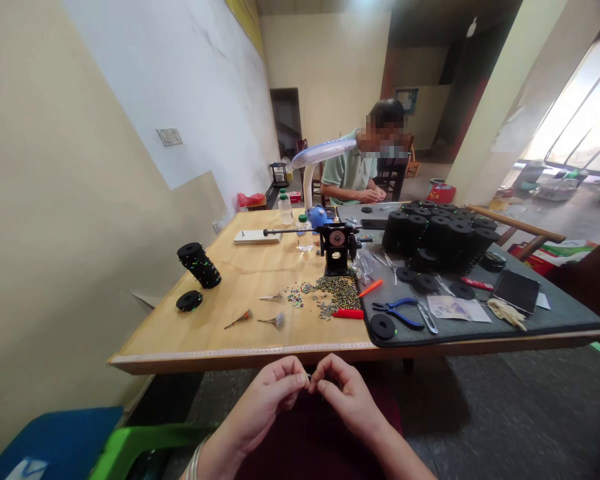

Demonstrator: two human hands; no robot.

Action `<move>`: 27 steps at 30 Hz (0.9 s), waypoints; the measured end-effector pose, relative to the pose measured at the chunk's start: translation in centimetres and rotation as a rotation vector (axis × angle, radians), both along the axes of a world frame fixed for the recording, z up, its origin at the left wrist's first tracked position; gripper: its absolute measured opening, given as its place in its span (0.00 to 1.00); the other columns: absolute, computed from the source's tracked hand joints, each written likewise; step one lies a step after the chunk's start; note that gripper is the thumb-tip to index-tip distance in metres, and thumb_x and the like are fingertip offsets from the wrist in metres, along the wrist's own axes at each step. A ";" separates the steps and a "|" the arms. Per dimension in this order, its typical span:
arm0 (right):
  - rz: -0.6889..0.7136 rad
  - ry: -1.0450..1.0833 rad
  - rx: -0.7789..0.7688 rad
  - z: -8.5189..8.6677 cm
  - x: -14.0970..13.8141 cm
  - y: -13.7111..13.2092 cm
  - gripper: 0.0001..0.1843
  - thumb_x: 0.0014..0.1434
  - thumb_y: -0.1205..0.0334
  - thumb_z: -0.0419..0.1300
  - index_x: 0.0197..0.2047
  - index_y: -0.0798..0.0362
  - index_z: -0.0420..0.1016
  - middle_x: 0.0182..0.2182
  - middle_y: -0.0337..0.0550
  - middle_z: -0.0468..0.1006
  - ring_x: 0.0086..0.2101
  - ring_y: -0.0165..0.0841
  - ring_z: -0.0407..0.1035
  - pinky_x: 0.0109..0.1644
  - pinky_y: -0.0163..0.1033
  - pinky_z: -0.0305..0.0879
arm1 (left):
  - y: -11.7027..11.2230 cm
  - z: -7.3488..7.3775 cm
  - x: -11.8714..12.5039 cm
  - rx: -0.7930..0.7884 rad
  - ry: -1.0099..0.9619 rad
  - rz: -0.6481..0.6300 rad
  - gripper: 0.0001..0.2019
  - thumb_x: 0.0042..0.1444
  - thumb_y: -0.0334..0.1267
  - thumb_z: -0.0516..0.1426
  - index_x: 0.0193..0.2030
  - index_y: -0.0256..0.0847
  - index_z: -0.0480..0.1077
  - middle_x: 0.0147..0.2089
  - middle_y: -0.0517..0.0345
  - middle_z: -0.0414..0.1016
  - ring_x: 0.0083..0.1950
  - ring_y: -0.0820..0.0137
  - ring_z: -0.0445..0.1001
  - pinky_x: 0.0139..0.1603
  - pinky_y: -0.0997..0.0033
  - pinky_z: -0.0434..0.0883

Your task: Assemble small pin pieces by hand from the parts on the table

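Pinching a tiny item, too small to identify, at the fingertips of the left hand; curling the right hand just beside it, impossible to tell whether gripping too. Facing a table, with tufted pieces beyond the left hand, blue pliers beyond and right of the right hand.

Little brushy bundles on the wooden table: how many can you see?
3. An orange-tipped bundle lies on the left, a pale bundle to its right, and a third bundle farther back. None of these looks hidden.
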State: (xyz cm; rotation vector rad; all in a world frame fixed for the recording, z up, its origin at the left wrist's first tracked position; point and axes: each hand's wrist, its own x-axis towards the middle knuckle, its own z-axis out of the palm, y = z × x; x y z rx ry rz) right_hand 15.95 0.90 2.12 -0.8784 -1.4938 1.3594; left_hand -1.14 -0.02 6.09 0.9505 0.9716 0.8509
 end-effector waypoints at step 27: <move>0.068 -0.137 0.047 -0.5 0.5 0.0 0.12 0.65 0.58 0.53 0.32 0.53 0.70 0.32 0.42 0.78 0.33 0.32 0.68 0.39 0.35 0.62 | 0.6 -0.4 -0.4 0.114 0.170 0.017 0.13 0.50 0.45 0.61 0.26 0.38 0.66 0.23 0.65 0.64 0.25 0.75 0.55 0.27 0.75 0.54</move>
